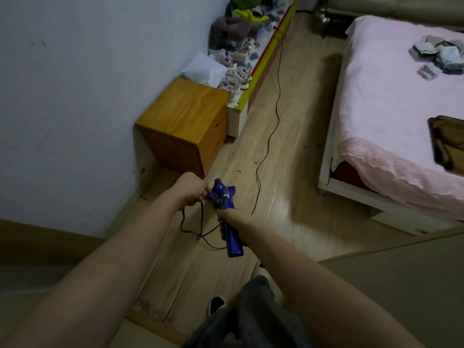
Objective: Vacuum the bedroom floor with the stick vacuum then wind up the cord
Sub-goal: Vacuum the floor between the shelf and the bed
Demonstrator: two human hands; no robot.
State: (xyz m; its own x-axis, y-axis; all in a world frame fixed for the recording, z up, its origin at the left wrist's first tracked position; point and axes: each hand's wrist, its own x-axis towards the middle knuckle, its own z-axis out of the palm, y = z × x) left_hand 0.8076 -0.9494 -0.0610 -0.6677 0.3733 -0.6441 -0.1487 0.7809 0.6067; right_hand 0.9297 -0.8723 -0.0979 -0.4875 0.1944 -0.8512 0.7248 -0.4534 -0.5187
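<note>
Nearest, the person's two bare forearms reach forward over a wooden floor: the right hand is clenched around the handle of a blue stick vacuum held low in front, while the left hand, just beside the vacuum's body, pinches the black cord, which hangs in loose loops below both hands. Beyond them, the cord trails away along the floor, passing between a wooden cabinet against the white wall on the left and a pink-sheeted bed on the right, towards a cluttered low shelf.
</note>
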